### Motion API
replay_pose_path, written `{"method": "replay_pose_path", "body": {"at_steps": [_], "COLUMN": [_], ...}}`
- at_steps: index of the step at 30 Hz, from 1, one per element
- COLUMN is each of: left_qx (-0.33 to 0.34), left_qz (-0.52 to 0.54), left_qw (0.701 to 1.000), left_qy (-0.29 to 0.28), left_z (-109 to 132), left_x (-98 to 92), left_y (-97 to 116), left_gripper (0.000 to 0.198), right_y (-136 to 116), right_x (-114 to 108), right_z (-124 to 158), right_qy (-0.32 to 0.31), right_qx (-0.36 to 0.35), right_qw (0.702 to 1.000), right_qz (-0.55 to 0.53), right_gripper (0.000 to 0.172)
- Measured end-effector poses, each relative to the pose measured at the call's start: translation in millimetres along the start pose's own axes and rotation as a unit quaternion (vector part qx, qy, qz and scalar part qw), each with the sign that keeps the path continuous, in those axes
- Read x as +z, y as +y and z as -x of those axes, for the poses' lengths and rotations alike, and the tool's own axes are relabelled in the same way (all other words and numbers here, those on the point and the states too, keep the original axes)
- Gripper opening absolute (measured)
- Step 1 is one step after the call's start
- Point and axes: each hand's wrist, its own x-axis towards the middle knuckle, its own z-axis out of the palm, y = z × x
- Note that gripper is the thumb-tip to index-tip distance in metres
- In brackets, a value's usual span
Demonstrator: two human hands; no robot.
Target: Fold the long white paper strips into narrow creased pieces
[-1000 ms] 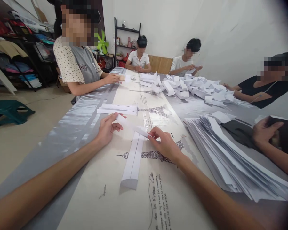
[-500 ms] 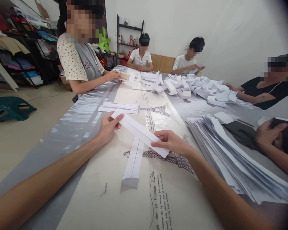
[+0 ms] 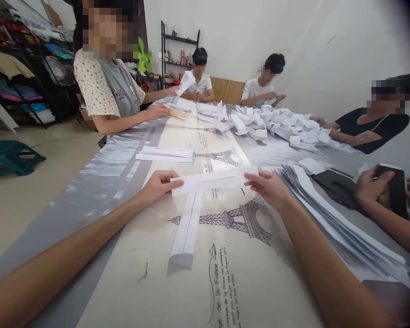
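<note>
Between my two hands a folded white paper strip [image 3: 213,180] is held out level above the table. My left hand [image 3: 162,186] pinches its left end, thumb on top. At the right end, my right hand [image 3: 268,186] grips the strip between thumb and fingers. Below it lies a second folded paper strip [image 3: 185,232], pointing toward me, its far end hidden behind the held one. Farther off, more folded strips [image 3: 164,154] lie crosswise on the printed table cover [image 3: 130,278].
A fanned stack of paper sheets [image 3: 335,223] lies at right, beside a person's hands holding a dark object [image 3: 391,191]. A heap of folded papers [image 3: 273,120] covers the far right. Several people sit or stand around the table. A green stool [image 3: 15,157] stands left.
The held strip has turned from a slant to nearly level as my right hand rose and moved right. Across the table, the person at left has lifted a paper.
</note>
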Motion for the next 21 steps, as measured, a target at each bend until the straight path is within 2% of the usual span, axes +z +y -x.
{"method": "replay_pose_path", "body": {"at_steps": [4, 7, 12, 14, 16, 18, 21], "left_qx": [-0.005, 0.008, 0.004, 0.029, 0.070, 0.111, 0.176], "left_qz": [-0.062, -0.090, -0.109, -0.139, -0.177, -0.224, -0.325], "left_qw": [0.985, 0.972, 0.967, 0.967, 0.966, 0.957, 0.920], "left_qy": [-0.161, -0.216, -0.228, -0.213, -0.176, -0.146, -0.132], "left_z": [7, 12, 17, 19, 21, 22, 25], "left_x": [4.2, 10.5, 23.9, 29.5, 34.5, 38.8, 43.4], "left_y": [10, 17, 31, 34, 32, 26, 11], "left_gripper": [0.028, 0.029, 0.040, 0.043, 0.044, 0.042, 0.036], "right_y": [8, 12, 15, 15, 16, 17, 22], "right_x": [11, 30, 61, 65, 65, 61, 58], "right_z": [-4, -1, 13, 18, 21, 20, 17], "right_qy": [0.088, 0.079, 0.010, 0.009, -0.002, -0.025, -0.073], "right_qx": [-0.074, -0.089, -0.036, -0.034, -0.045, -0.050, -0.059], "right_qw": [0.987, 0.982, 0.987, 0.991, 0.996, 0.998, 0.990], "right_qz": [-0.109, -0.143, -0.154, -0.128, -0.077, 0.002, 0.108], "right_gripper": [0.033, 0.032, 0.031, 0.028, 0.028, 0.034, 0.059]}}
